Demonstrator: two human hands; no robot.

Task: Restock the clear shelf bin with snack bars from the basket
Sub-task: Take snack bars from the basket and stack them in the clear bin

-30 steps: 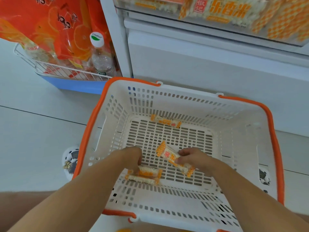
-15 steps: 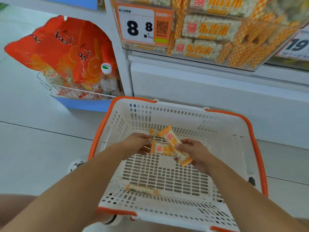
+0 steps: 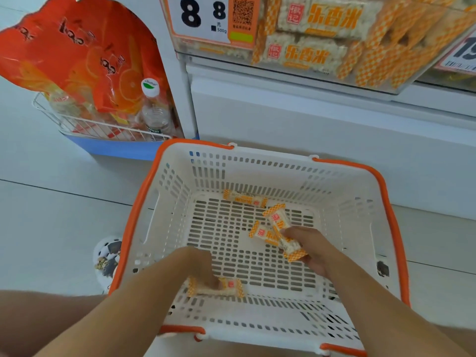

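Note:
A white basket (image 3: pixel 177 181) with an orange rim stands on the floor below the clear shelf bin (image 3: pixel 322 47), which holds several orange-and-white snack bars. My right hand (image 3: pixel 313 247) grips two snack bars (image 3: pixel 277 229) above the basket floor. Down at the basket's near side my left hand (image 3: pixel 199 266) has its fingers on a snack bar (image 3: pixel 228 288) lying there; fingers hide the bar's middle. One more snack bar (image 3: pixel 244 199) lies at the far wall of the basket.
A wire rack (image 3: pixel 103 127) on a blue base at the left holds orange bags (image 3: pixel 77 52) and a water bottle (image 3: pixel 154 112). A price label (image 3: pixel 203 16) hangs on the bin's front. A patterned shoe (image 3: pixel 107 256) sits left of the basket.
My left hand passed its bar to the right hand, which now holds two, then dropped to the bar at the basket's near side. The camera tilted up toward the shelf bin.

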